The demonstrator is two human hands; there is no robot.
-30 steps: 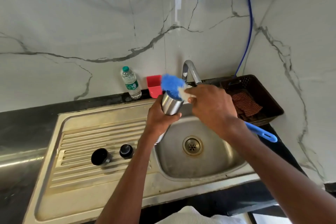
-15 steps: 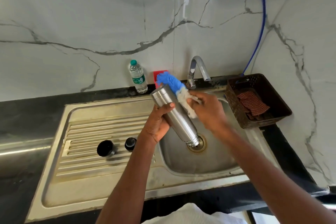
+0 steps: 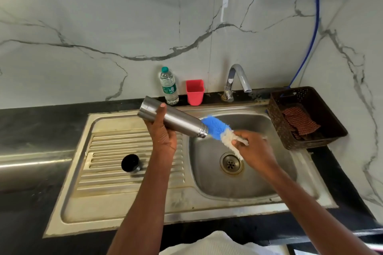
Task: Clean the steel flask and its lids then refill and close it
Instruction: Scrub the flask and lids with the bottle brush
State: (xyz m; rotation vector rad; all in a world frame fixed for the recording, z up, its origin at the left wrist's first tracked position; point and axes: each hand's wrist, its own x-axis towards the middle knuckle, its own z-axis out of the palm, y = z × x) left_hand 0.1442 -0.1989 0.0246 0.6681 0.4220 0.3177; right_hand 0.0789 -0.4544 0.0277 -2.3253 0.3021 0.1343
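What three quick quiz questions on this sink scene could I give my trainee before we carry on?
1. True or false: the left hand grips the steel flask with its mouth tilted toward the sink basin.
2. Which does the right hand hold: A) red cup, B) blue bottle brush, C) checked cloth?
3. Fill in: the black lid rests on the sink's ____.

Key: 1 true; 2 B; 3 drainboard.
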